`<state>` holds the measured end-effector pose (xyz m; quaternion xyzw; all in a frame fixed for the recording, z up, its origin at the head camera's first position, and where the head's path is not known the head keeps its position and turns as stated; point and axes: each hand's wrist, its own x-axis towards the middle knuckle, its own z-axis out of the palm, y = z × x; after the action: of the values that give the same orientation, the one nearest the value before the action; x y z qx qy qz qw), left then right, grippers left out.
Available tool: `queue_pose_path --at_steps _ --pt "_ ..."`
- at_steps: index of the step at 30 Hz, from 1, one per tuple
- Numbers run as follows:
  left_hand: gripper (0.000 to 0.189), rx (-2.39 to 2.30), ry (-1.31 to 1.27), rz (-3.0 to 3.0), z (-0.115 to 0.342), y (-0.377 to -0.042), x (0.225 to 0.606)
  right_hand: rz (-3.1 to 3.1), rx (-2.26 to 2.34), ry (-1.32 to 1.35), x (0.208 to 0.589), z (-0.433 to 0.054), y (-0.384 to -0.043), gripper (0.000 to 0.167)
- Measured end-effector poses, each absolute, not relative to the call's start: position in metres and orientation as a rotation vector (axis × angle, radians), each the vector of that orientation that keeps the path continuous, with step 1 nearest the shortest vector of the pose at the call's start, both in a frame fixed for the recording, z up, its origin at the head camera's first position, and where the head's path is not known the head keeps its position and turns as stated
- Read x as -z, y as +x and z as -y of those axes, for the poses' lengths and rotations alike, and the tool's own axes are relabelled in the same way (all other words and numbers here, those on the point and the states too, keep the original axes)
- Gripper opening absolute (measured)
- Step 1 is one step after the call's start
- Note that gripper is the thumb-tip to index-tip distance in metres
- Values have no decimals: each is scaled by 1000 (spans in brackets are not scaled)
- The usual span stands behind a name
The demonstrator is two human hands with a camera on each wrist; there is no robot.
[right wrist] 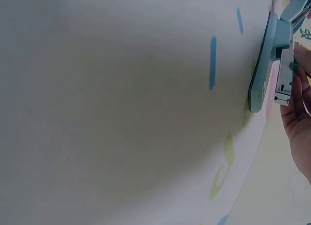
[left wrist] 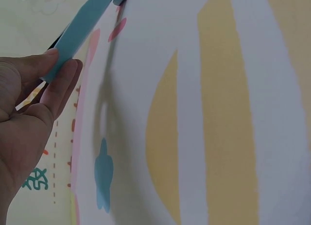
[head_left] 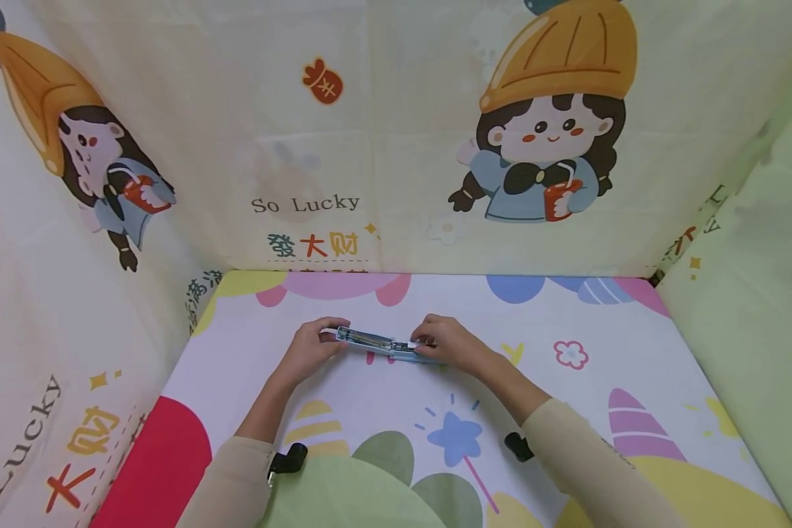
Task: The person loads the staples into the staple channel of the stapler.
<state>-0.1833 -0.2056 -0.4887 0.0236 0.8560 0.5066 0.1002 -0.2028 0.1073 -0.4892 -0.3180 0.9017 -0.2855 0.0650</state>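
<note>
A light blue stapler [head_left: 368, 340] is folded wide open above the table, its long top cover swung out to the left. My left hand [head_left: 312, 352] grips the end of that cover, thumb on one side and fingers on the other, as the left wrist view also shows with the blue cover [left wrist: 82, 35]. At the other half, my right hand [head_left: 454, 343] pinches the metal staple magazine [right wrist: 285, 81] between thumb and fingers. Below the magazine, the blue base [right wrist: 261, 77] stands apart from it at an angle. The inside of the right hand's grip is partly hidden.
A white tablecloth [head_left: 534, 400] with colourful printed shapes covers the table. Cream printed cloth walls [head_left: 409, 169] rise at the back and both sides. Black wrist straps with small devices sit at the sleeves [head_left: 227, 480].
</note>
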Motion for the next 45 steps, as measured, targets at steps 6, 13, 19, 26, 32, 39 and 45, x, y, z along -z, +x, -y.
queue_pose_path --at_steps 6,13,19,26,32,39,45 --pt "47 -1493 73 -2534 205 -184 489 -2728 847 -957 490 -106 -202 19" --pt "47 -1494 74 -2530 205 -184 489 -2744 816 -981 489 -105 -200 19" --pt "47 -1490 79 -2534 204 -184 489 -2764 798 -996 490 -103 -198 19" --pt "46 -1525 98 -2524 204 -184 489 -2807 783 -1071 493 -104 -198 18" --pt "46 -1514 113 -2538 204 -183 488 -2817 788 -1109 494 -104 -198 19" --pt "46 -1503 119 -2548 205 -184 489 -2831 788 -1121 494 -103 -197 18" --pt "46 -1503 117 -2547 206 -185 489 -2845 780 -1127 494 -102 -197 18"
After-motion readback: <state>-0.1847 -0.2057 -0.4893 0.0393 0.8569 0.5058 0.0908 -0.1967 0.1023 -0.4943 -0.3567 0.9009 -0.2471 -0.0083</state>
